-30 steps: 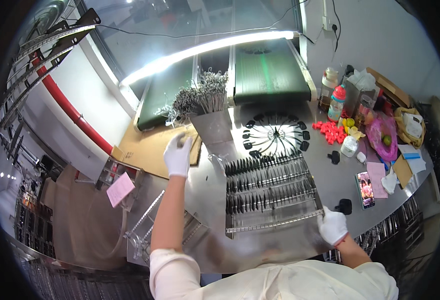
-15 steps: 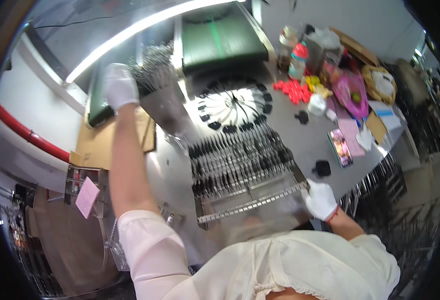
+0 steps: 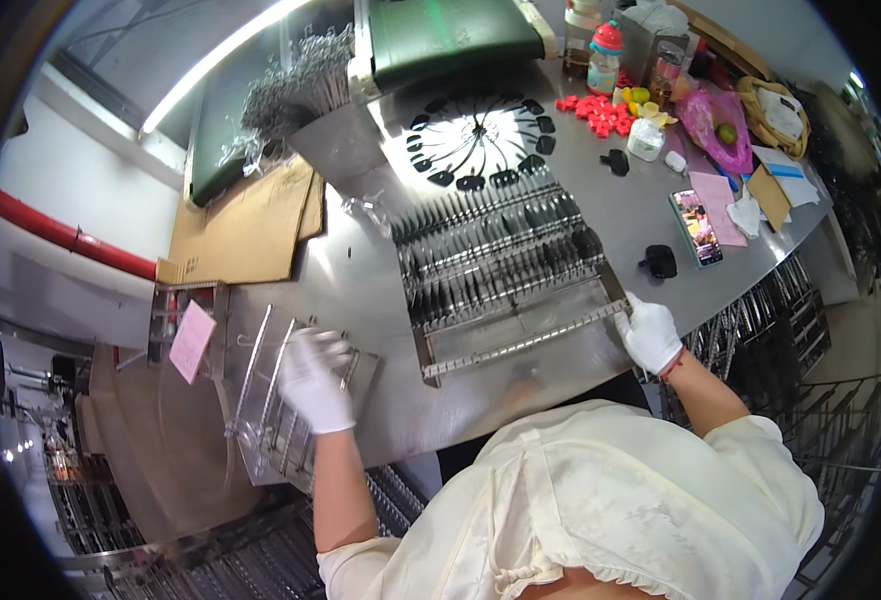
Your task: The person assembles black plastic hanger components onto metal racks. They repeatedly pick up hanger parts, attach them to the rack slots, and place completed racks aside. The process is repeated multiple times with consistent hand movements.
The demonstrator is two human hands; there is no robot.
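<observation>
Head view: at the left, a metal wire frame (image 3: 252, 365) is overlapped by the gloved left hand (image 3: 315, 380), which was raised beside the bundle of metal hooks (image 3: 305, 85) half a second ago; its fingers are blurred, and whether they are spread or closed cannot be told. On the tabletop (image 3: 370, 300), the slotted metal rack (image 3: 530, 340), partly filled with rows of black pieces (image 3: 505, 247), is still pinched at its front right corner by the fingers of the gloved right hand (image 3: 650, 335).
</observation>
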